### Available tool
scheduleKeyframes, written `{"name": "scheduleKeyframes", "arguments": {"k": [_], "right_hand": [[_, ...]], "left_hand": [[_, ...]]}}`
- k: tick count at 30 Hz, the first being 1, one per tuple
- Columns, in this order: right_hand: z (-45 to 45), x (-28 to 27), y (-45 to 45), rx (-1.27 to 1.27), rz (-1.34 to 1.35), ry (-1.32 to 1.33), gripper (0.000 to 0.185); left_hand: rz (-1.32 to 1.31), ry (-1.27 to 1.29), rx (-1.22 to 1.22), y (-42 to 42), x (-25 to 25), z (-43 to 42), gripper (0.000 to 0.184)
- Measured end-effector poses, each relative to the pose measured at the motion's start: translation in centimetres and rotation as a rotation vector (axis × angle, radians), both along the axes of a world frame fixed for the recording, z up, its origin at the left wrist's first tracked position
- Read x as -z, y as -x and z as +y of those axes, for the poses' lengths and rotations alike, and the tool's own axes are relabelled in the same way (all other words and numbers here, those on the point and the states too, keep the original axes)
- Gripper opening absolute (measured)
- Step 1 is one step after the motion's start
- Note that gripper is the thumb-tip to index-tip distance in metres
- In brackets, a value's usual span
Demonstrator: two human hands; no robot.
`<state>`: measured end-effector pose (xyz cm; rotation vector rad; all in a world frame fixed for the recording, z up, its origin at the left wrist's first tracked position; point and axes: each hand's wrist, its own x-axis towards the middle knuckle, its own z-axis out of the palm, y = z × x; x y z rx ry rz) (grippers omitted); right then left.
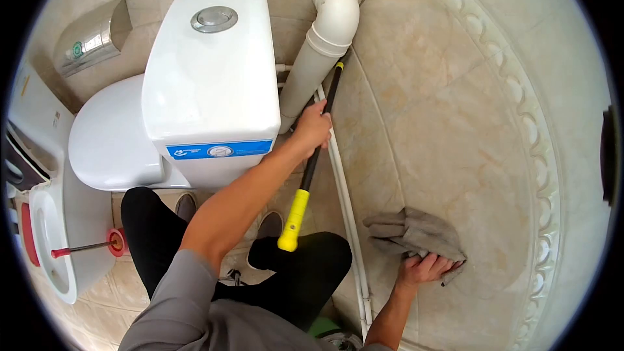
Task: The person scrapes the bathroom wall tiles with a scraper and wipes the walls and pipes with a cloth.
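Observation:
My left hand [313, 129] is closed around a black pole with a yellow grip [297, 221]. The pole slants from beside the white drain pipe [325, 32] down towards my knee, and its far end has a small yellow tip. My right hand [426, 268] presses a crumpled grey cloth [419, 233] against the beige tiled wall [455, 149], fingers bent over the cloth's lower edge. To the left of the pole stands the white toilet tank [211, 84], with a round silver flush button [214, 19] on top and a blue label [221, 149] along its near edge.
Thin white pipes [344, 201] run along the base of the wall between my hands. The toilet lid [110, 136] is down. At the left are a red plunger [117, 242], a white basin [52, 240] and a metal paper holder [94, 36]. My knees are bent below the tank.

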<state>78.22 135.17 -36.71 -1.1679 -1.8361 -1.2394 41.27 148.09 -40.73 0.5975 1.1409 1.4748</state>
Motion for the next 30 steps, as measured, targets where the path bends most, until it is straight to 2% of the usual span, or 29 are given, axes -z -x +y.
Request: {"name": "scheduleKeyframes", "arguments": {"k": [4, 6, 8, 10, 12, 15, 17, 18, 20, 22, 24, 26, 27, 29, 30], "right_hand": [[0.3, -0.9, 1.4, -0.016, 0.013, -0.038, 0.015], [1.1, -1.2, 2.2, 0.008, 0.039, -0.047, 0.015], [2.9, -1.1, 2.7, 0.02, 0.055, 0.065, 0.013], [6.2, -3.9, 6.4, -0.042, 0.053, 0.037, 0.016], [9.9, -7.4, 11.4, -0.054, 0.09, 0.0, 0.02], [17.1, -13.3, 18.3, -0.01, 0.089, 0.049, 0.039], [21.9, -16.5, 22.9, -0.137, -0.03, 0.007, 0.035], [24.0, -16.8, 25.2, -0.106, -0.071, 0.072, 0.033], [29.5, -14.1, 28.4, -0.182, -0.187, 0.12, 0.033], [33.8, -9.1, 30.6, -0.259, -0.137, 0.377, 0.033], [36.0, -4.0, 32.1, -0.159, -0.281, 0.393, 0.038], [37.7, 2.0, 33.0, 0.044, -0.557, 0.747, 0.038], [37.9, 6.3, 32.4, 0.01, -0.615, 0.726, 0.036], [36.7, 13.2, 31.1, -0.097, -0.65, 0.605, 0.035], [35.3, 13.3, 31.4, -0.159, -0.618, 0.516, 0.035]], "left_hand": [[0.109, 0.039, 0.077, -3.7, 0.1, -4.2, 0.056], [0.302, -0.019, 0.113, -4.8, 3.4, -7.7, 0.056], [0.705, -0.156, 0.08, -3.6, 4.4, -11.5, 0.056], [0.723, -0.1, 0.234, -1.7, 3.0, -15.2, 0.056], [0.846, -0.12, 0.284, -0.6, 3.9, -18.8, 0.054], [0.865, -0.066, 0.445, 1.4, 4.9, -22.2, 0.054], [0.807, 0.043, 0.563, 2.7, 5.3, -23.5, 0.054], [0.769, 0.132, 0.621, 3.2, 5.6, -24.1, 0.054], [0.86, 0.143, 0.611, 3.4, 9.3, -25.1, 0.054], [0.817, 0.229, 0.657, 3.8, 8.8, -25.3, 0.054], [0.757, 0.309, 0.697, 4.1, 8.3, -25.7, 0.054], [0.664, 0.316, 0.718, 4.7, 8.8, -26.5, 0.054], [0.634, 0.316, 0.729, 5.0, 9.3, -27.0, 0.054], [0.756, 0.178, 0.609, 4.8, 10.7, -27.8, 0.054], [0.698, 0.228, 0.627, 5.1, 8.6, -27.7, 0.054]]}}
